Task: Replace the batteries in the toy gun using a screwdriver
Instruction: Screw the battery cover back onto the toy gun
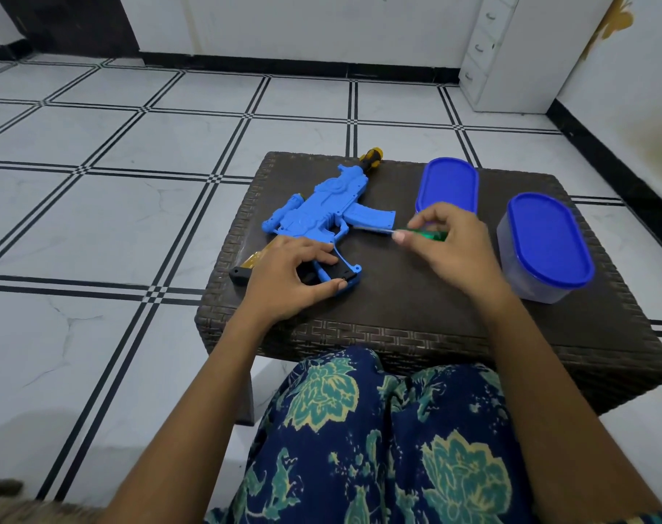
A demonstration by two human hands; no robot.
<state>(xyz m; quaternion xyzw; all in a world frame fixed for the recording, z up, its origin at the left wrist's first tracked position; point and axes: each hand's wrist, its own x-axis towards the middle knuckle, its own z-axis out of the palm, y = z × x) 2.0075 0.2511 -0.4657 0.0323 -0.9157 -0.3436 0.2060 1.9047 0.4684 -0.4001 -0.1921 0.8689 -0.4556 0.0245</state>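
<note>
Head view shows you the blue toy gun [321, 211] lying flat on the dark woven counter [416, 296], near its left side. Your left hand [287, 274] holds the gun's grip between fingers and thumb, so it won't slide. Your right hand [450, 247] pinches the green screwdriver [427, 233], with its tip pointing at the gun, close to the trigger. I think you are at the first step: getting to the screw on the battery door (I can't tell where that door is). Next, the tip should sit right in the screw, held straight, then turn slowly. Two blue-lidded tubs [548, 240] stand on the right.
</note>
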